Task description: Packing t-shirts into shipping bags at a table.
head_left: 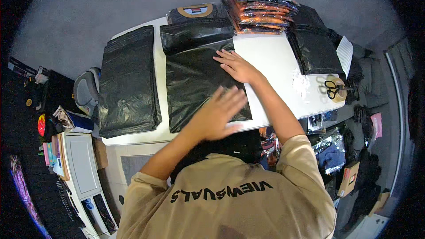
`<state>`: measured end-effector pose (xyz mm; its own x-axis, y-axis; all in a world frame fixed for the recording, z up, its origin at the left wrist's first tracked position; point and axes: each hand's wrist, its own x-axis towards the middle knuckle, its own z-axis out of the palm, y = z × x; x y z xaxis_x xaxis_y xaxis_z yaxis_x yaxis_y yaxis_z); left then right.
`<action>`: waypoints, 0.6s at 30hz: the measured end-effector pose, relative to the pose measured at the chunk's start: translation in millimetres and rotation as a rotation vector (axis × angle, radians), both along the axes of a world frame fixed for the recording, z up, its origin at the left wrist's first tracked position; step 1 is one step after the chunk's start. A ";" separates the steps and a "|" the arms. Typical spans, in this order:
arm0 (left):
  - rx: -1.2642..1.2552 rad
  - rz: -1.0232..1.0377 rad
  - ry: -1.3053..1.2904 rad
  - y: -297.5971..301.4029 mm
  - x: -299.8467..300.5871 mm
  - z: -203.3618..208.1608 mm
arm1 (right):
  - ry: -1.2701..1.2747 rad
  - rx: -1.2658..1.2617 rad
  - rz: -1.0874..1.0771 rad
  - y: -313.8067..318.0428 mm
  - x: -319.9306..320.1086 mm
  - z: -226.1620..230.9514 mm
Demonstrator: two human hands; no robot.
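Both our hands are showing open, ungripping fingers: the right hand (pixel 239 68) is resting on a black plastic bag (pixel 190 93) mid-way along the white table (pixel 265 53), likely holding it flat; the left hand (pixel 217 114), blurred, is hovering over or touching it.

Glossy black plastic bag (pixel 190 75), lying flat on a white table (pixel 265 57), creased near its far end

White table (pixel 265 57), bearing: stack of black bags (pixel 128 79), left; large black bag (pixel 195 84), centre; wrapped clothes (pixel 261 13), far edge; black pile (pixel 315 52) and scissors (pixel 337 87), right.
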<state>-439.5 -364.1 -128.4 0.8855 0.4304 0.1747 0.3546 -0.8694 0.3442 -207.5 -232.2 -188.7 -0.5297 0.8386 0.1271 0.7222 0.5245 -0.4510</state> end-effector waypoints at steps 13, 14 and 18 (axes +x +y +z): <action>-0.057 -0.155 -0.025 -7.4 24.0 -14.5 | 0.053 0.013 -0.012 -1.7 1.3 -2.7; 0.050 -0.060 -0.005 5.5 22.2 -11.6 | 0.043 0.026 -0.014 -1.4 3.3 -3.5; 0.143 0.026 0.095 17.1 12.0 -26.9 | 0.035 0.002 -0.010 -0.7 -2.1 -2.1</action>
